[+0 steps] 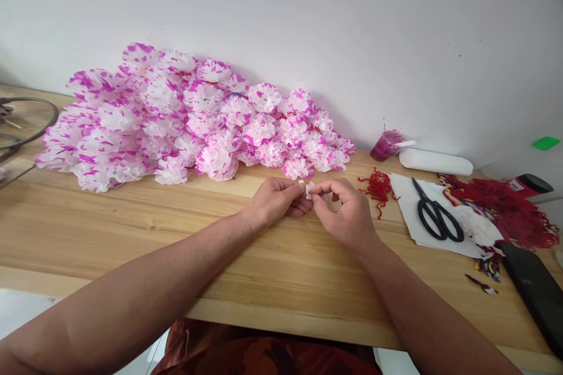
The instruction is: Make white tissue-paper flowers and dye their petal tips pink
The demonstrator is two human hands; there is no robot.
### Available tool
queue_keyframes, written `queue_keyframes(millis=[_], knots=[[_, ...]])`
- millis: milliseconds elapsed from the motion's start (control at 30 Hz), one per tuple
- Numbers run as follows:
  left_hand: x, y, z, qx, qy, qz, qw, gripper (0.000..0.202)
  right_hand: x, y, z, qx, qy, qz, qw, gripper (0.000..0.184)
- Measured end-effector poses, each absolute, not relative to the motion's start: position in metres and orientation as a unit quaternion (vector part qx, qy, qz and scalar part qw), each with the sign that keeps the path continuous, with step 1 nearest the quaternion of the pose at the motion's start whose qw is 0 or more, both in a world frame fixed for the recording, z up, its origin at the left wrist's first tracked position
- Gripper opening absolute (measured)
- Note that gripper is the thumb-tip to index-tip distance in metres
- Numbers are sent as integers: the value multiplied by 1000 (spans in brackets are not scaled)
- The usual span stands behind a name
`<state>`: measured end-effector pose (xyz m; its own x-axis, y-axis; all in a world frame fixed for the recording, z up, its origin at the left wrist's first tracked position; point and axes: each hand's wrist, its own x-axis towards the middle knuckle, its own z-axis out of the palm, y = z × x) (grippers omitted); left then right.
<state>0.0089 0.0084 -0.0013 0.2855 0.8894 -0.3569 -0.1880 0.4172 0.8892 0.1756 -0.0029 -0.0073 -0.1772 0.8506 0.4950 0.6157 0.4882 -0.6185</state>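
Note:
Between my two hands is a small piece of white tissue paper (309, 190), mostly hidden by the fingers. My left hand (281, 198) pinches one side of it between thumb and fingers. From the other side, my right hand (341, 205) grips it with thumb and forefinger. Both hands are close together, low over the wooden table. Just beyond them lies a large heap of white tissue paper flowers (206, 123) with magenta-tipped petals, stacked against the wall.
Right of my hands are red yarn pieces (379, 187), black scissors (435, 211) on white paper sheets (407, 211), and a red yarn pile (510, 211). A purple-stained cup (387, 143) and a white roll (435, 161) stand behind. A black phone (534, 293) lies near the right edge.

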Motion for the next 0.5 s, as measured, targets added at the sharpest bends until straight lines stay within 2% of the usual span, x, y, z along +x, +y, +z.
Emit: queue_keyframes(millis=[500], knots=[[8,9,0,407,470,370,690,29,175,-4,-8,-501,-743,160,414,10]])
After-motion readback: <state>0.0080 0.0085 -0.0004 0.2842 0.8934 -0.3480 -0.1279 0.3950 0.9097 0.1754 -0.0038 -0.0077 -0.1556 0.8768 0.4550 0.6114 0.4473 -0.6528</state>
